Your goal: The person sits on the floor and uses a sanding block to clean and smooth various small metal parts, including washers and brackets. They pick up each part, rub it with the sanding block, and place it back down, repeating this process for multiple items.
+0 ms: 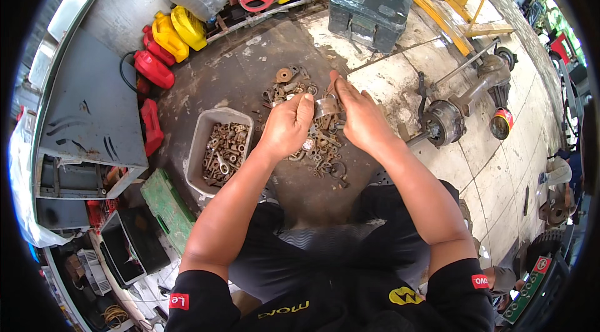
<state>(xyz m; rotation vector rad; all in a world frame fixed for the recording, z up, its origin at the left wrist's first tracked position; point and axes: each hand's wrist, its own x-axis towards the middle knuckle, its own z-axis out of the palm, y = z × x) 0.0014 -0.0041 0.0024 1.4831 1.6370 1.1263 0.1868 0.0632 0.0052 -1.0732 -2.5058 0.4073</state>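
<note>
My left hand (289, 127) grips a shiny metal band, apparently a clamp (326, 106), with the thumb laid along the top. The band's far side meets my right hand (364, 114), whose fingers point forward and rest along its right edge; the right thumb is mostly hidden. Both hands are held above a loose pile of rusty nuts, bolts, washers and brackets (323, 149) on the floor. Left of the pile stands a grey plastic bin (191, 163) full of similar hardware, with a combination wrench (222, 163) lying on top.
A black toolbox (370, 8) stands ahead. To the right lie an axle assembly (487, 79) with a brake drum (443, 121) and a tin can (501, 123). Red and yellow jugs (168, 39) line the wall. A green case (166, 208) and a grey metal cabinet (89, 112) are at left.
</note>
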